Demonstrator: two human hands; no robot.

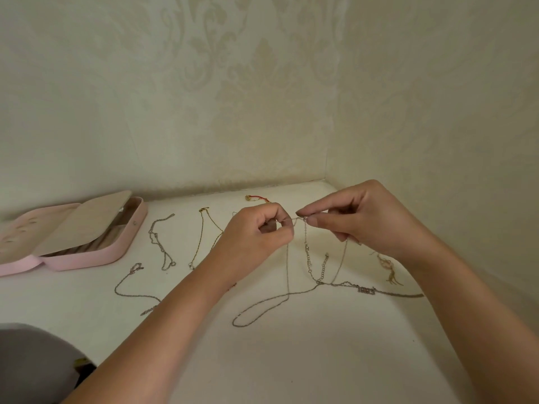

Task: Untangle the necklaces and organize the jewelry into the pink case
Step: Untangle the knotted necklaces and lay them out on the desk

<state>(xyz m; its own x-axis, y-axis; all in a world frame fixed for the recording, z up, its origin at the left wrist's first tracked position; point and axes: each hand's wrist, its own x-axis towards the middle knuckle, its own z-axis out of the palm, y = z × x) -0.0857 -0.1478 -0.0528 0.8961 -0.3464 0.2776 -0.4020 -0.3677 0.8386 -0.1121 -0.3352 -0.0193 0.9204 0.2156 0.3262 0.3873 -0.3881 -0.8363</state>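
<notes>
The chain [262, 304] trails in a slack loop on the table [291, 360], so nothing draws the knot tight; that slack is worth keeping. Above it, the left hand [256, 228] and right hand [364, 220] each pinch the chain on either side of the raised knot [300, 218]. Teasing 1 strand loose with small pulls looks safer than tugging. Beyond, a gold chain [201, 237] lies separate, and the case [87, 257] sits open, well apart to the left.
</notes>
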